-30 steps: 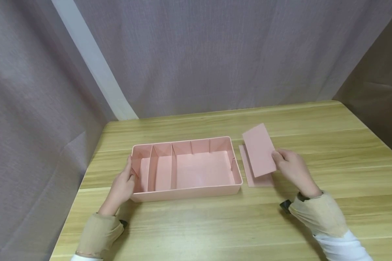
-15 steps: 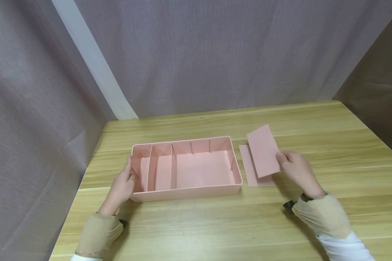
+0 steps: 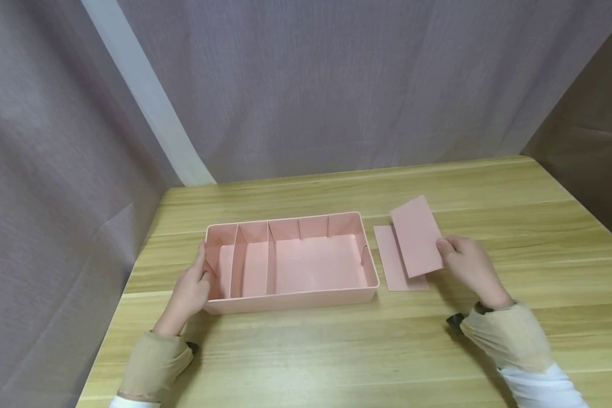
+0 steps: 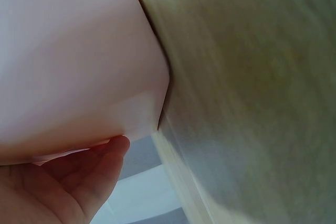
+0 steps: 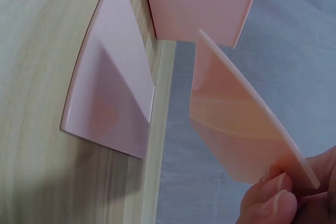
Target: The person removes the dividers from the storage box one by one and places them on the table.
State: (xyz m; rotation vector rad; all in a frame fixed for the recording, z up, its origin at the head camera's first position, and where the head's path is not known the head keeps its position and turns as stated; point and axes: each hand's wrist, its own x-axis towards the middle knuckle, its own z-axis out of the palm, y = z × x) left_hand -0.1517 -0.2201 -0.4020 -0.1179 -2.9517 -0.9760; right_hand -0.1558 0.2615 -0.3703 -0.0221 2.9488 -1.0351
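A pink plastic organizer box (image 3: 306, 300) sits on the wooden table, with thin dividers (image 3: 271, 260) standing across its left part. My left hand (image 3: 188, 289) rests against the box's left end wall, its fingers extended along the outside. In the left wrist view, a fingertip (image 4: 119, 144) touches the box's edge. Between thumb and fingers, my right hand (image 3: 467, 265) pinches a flat pink divider panel (image 3: 415, 235) by its right edge, tilted above the table. Beneath it, partly covered in the head view, another flat pink panel (image 3: 391, 260) lies on the table right of the box.
The wooden table (image 3: 311, 357) reaches back to a grey-purple curtain (image 3: 336, 85), which also hangs along the left side. A pale vertical strip (image 3: 148, 90) crosses the curtain. Slots line the inner walls of the box's wide right compartment.
My right hand has drifted slightly right with the held panel, uncovering more of the panel on the table. The left hand and the box have stayed in place.
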